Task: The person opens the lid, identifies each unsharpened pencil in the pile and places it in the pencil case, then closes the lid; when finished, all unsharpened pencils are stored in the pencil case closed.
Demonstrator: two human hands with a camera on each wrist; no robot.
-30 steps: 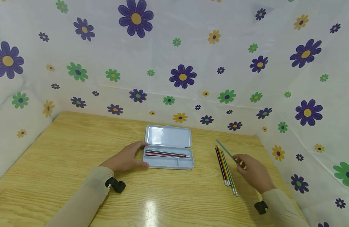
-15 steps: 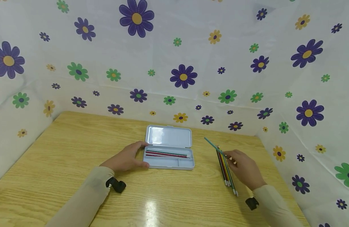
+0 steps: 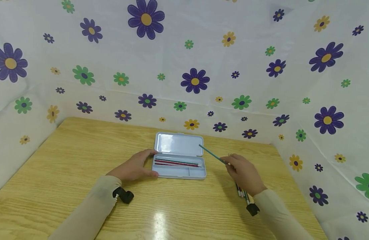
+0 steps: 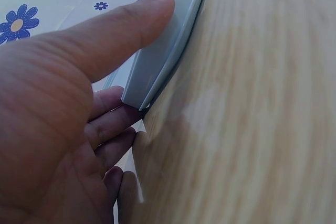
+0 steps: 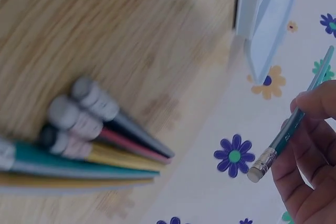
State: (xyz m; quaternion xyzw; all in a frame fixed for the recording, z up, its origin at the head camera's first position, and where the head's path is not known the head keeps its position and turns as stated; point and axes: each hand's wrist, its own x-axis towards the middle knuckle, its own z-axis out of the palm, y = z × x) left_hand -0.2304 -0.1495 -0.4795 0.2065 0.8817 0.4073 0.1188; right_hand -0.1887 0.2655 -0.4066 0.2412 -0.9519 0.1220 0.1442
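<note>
In the head view a light blue pencil case (image 3: 172,171) lies with its lid (image 3: 179,144) raised. Several pencils (image 3: 176,163), red and green, lie in its long compartment. My left hand (image 3: 135,166) holds the case's left end, thumb at the front wall and fingers round the back corner. My right hand (image 3: 244,171) pinches a teal pencil (image 3: 213,154) in the air, its far tip in front of the lid's right edge. In the right wrist view this pencil's eraser end (image 5: 255,174) sticks out below the thumb and fingers.
A bunch of several pencils (image 3: 240,192) lies on the wooden table (image 3: 184,206), partly hidden under my right hand. Their eraser ends (image 5: 73,121) show in the right wrist view. A flowered sheet (image 3: 160,60) stands behind and along both sides.
My right hand has moved left with the teal pencil, over the loose pencils and towards the case. My left hand has stayed at the case's left end.
</note>
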